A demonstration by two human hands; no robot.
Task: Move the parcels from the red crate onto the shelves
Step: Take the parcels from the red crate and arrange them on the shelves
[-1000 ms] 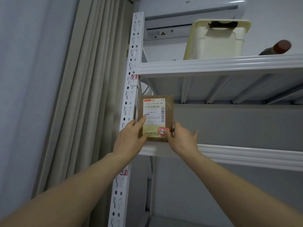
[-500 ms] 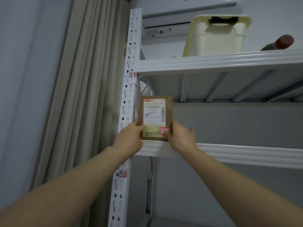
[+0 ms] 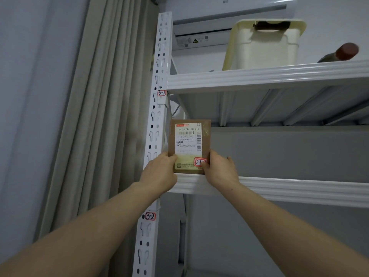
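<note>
A small brown parcel (image 3: 189,136) with a white shipping label and a red-framed "3-1" sticker stands upright at the far left end of a white shelf (image 3: 279,189), close to the perforated upright post (image 3: 157,124). My left hand (image 3: 159,172) grips its lower left edge. My right hand (image 3: 219,168) grips its lower right corner, with the thumb on the sticker. The parcel's bottom edge meets the shelf's front lip. The red crate is out of view.
The shelf above (image 3: 269,75) carries a cream plastic bin (image 3: 263,45) and a brown-capped bottle (image 3: 343,51) lying at the right. Tags "3-1" (image 3: 161,93) and "3-2" (image 3: 150,216) mark the post. A beige curtain (image 3: 95,116) hangs at left; an air conditioner (image 3: 229,19) sits behind.
Both hands have slid down the parcel's sides to its lower corners. The parcel has settled slightly lower, upright on the shelf's left end.
</note>
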